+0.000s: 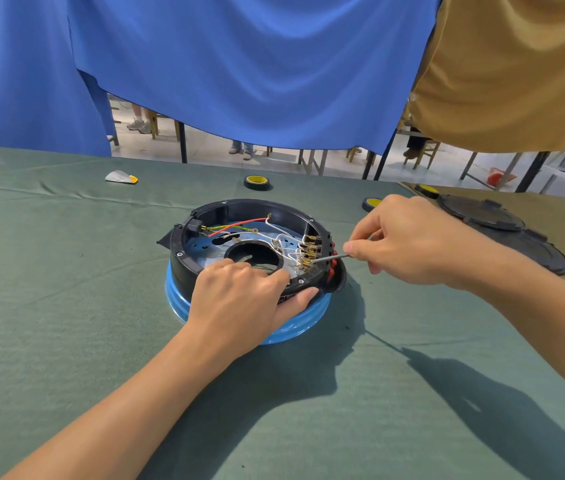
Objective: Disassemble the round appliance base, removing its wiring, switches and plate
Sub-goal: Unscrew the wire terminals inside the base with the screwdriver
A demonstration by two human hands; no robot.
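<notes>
On the green tabletop (66, 306) sits the round base (180, 263), black rim above a blue band; the left hand (239, 296) grips its near rim, fingers curled inside, thumb on the outer wall; the right hand (409, 240) pinches a thin metal tool (331, 258) whose tip touches the brass terminals (307, 258) among white wires (273, 223) at the base's right side; a black cover (482, 213) lies well apart, far right.
</notes>
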